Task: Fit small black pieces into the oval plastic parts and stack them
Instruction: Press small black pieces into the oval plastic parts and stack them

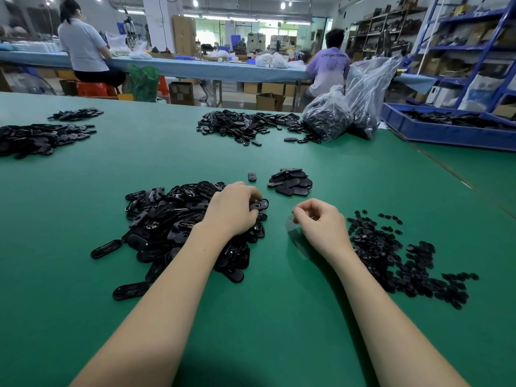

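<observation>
Left fingers are curling round one oval part at the right edge of the oval pile; the left hand is lying on that pile. Right fingers are curling in with thumb meeting forefinger; whether they are pinching a small piece cannot be told. The right hand is hovering just left of the small pieces spread on the green table.

Judgement: ovals look like light, stiff, glossy moulded plastic, likely slippery; best pinched across the long rims, leaving the centre opening free. Small pieces call for a fingertip pinch.

Finished stack is sitting beyond both hands, one oval lying just beside it.
</observation>
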Demonstrator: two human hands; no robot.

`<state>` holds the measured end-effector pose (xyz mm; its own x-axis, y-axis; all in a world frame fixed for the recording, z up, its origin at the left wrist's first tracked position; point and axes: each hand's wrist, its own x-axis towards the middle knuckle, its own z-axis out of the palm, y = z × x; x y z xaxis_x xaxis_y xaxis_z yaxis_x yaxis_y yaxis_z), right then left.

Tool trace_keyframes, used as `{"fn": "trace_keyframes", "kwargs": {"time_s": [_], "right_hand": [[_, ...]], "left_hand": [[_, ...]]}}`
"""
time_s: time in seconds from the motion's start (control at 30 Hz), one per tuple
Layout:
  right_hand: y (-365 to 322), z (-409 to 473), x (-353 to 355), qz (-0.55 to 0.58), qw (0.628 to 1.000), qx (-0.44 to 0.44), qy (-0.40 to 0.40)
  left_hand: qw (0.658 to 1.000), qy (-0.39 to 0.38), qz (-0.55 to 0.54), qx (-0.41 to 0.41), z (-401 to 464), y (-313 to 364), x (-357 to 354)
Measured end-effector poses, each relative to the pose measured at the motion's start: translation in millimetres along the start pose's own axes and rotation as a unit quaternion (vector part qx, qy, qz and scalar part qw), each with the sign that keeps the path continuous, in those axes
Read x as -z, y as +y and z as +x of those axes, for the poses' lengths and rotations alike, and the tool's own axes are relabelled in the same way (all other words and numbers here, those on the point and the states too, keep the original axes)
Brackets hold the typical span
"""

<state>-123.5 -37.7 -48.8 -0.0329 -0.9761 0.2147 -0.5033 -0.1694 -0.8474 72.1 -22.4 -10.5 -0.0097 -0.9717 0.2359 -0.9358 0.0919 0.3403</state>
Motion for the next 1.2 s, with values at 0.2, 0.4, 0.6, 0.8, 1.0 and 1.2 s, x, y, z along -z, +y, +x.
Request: {"fn": "trace_keyframes", "kwargs": {"time_s": [0.2,0.4,0.6,0.8,1.0,1.2], "right_hand": [[-1,-1,1,-0.004,1.0,0.001,-0.003],[-3,-2,2,0.001,1.0,-0.002,-0.004],[-12,1,9,0.07,0.997,-0.024,-0.027],[-10,12,43,-0.113,0.993,-0.013,-0.018],[-6,14,88,-0.266,0.959,-0.076,-0.056],[-12,12,111,-0.344,0.923,-0.15,-0.082]], "left_hand": [[1.0,0.026,-0.013,-0.002,-2,3,0],[0.998,0.055,-0.033,-0.011,0,7,1],[0.975,0.053,-0.217,-0.004,1,29,-7],[0.894,-0.001,-0.443,0.068,-8,59,-17],[0.819,-0.083,-0.558,0.104,-14,75,-28],[0.805,-0.112,-0.57,0.122,-14,73,-32]]}}
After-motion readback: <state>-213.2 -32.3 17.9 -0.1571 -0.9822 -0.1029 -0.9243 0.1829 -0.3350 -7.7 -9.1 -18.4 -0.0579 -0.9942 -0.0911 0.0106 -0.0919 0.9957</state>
